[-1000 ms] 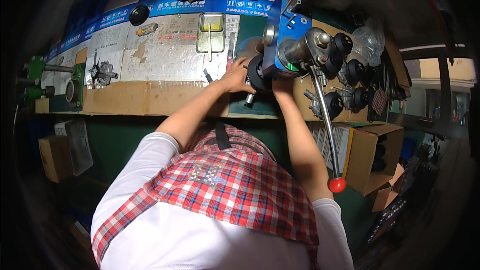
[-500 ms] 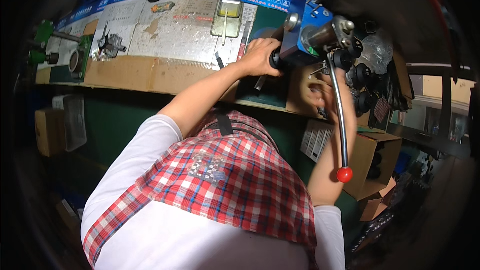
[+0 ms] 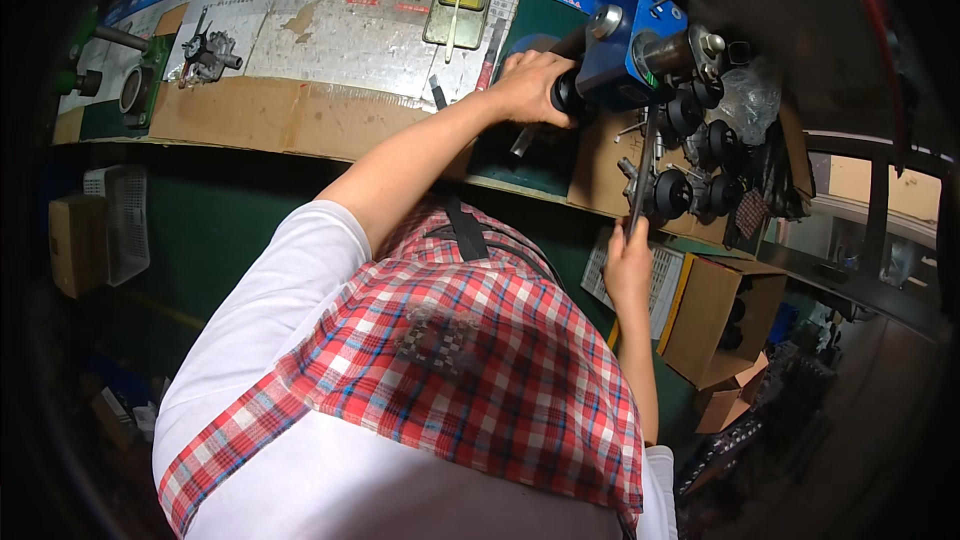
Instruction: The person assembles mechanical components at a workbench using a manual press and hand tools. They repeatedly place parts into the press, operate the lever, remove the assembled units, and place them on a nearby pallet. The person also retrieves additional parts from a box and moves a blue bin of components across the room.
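A blue lever press (image 3: 625, 35) stands at the right end of the bench. My left hand (image 3: 533, 88) curls around a black round part (image 3: 567, 95) beneath the press. The fingers partly hide that part, so its exact kind cannot be made out. Lower right, my right hand (image 3: 628, 262) is closed around the lower end of the press's metal lever (image 3: 646, 165). The lever's red ball knob is out of sight. Just right of the lever sit several metal assemblies with black round caps (image 3: 672, 193).
A metal tray with a brush (image 3: 458, 10) lies left of the press. Further left are a small metal assembly (image 3: 212, 53) and a green fixture (image 3: 140, 85). An open cardboard box (image 3: 700, 315) stands below the bench on the right. Clear plastic wrap (image 3: 748, 105) lies behind the capped assemblies.
My right hand has moved from beside the capped assemblies down onto the lever, which has swung a little leftward. My left hand keeps its place on the black part.
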The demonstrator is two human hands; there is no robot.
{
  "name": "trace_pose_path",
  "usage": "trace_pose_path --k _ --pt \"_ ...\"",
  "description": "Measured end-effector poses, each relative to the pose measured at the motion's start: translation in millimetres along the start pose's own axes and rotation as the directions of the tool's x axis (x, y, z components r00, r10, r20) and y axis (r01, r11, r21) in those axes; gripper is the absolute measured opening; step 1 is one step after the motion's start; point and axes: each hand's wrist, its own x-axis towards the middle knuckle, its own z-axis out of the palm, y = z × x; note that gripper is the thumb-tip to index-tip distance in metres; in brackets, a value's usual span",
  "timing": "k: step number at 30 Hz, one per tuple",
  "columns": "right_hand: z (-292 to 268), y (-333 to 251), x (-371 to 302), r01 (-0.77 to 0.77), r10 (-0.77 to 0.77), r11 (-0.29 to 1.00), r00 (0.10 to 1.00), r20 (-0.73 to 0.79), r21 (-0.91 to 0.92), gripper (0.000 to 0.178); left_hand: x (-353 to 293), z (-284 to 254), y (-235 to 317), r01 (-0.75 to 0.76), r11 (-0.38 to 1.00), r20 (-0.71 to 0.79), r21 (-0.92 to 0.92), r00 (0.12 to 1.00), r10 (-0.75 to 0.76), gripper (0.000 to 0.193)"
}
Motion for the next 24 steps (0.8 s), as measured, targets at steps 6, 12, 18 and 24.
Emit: trace_pose_path --k 6,12,18,24 --pt "36.5 7.8 15.4 0.009 -0.019 0.998 0.99 -0.138 -0.068 0.018 0.5 -2.9 -0.3 -0.001 1.0 0.013 -0.002 1.0 0.001 0.088" --pt "36.5 4.3 11.3 -0.006 -0.008 0.995 0.989 -0.15 -0.096 0.02 -1.1 -5.5 2.3 0.028 1.0 0.033 -0.013 0.999 -0.027 0.085" --pt "75.0 29.4 34.7 0.086 -0.111 0.992 0.952 -0.285 -0.096 0.016 0.0 -2.9 -0.3 0.011 1.0 0.034 -0.022 0.999 -0.01 0.085" --pt "105.0 45.5 61.7 0.095 -0.077 0.995 0.93 -0.36 0.032 0.015 -10.2 -14.8 -5.8 0.058 0.991 0.111 -0.117 0.993 -0.045 0.087"
